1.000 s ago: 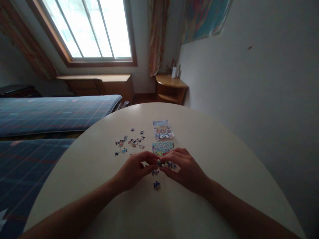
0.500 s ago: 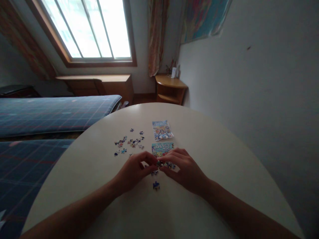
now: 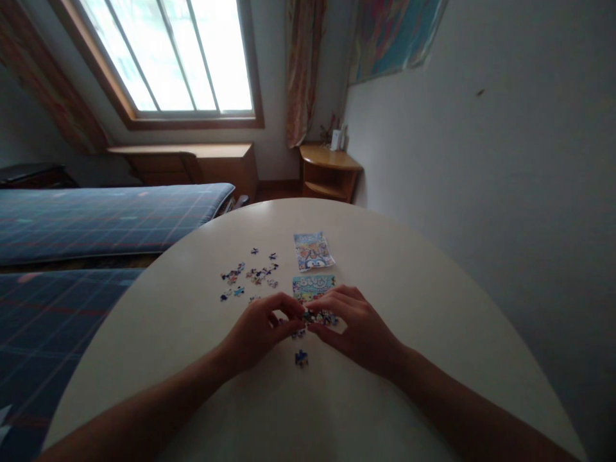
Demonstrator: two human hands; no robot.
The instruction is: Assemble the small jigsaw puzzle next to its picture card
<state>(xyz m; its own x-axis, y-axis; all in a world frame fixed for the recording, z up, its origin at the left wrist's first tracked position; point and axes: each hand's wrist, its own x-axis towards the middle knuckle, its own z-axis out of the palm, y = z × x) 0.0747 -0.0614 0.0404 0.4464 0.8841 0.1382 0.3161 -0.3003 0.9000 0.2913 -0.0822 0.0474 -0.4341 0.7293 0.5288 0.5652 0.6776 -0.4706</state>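
Both hands meet over a partly joined jigsaw puzzle point(image 3: 317, 274) on the white table. My left hand point(image 3: 269, 324) comes in from the left, thumb and fingertips closed at a puzzle piece on the puzzle's near-left part. From the right, my right hand point(image 3: 353, 324) curls over the same spot, its thumb and index finger pinching around puzzle pieces point(image 3: 310, 316); the fingers partly hide them. The puzzle's top rows show colourful lettering. A single blue and yellow puzzle piece point(image 3: 301, 359) lies apart, just below the hands.
Loose puzzle pieces point(image 3: 260, 274) lie scattered left of the puzzle. A printed picture sheet point(image 3: 314, 251) rests beyond it. The round table point(image 3: 409, 269) stands beside a bed with plaid cover point(image 3: 120, 212) on the left and a wall point(image 3: 520, 167) on the right.
Both hands stay almost in place. The fingertips shift very slightly, and a little more of the pieces between them shows.
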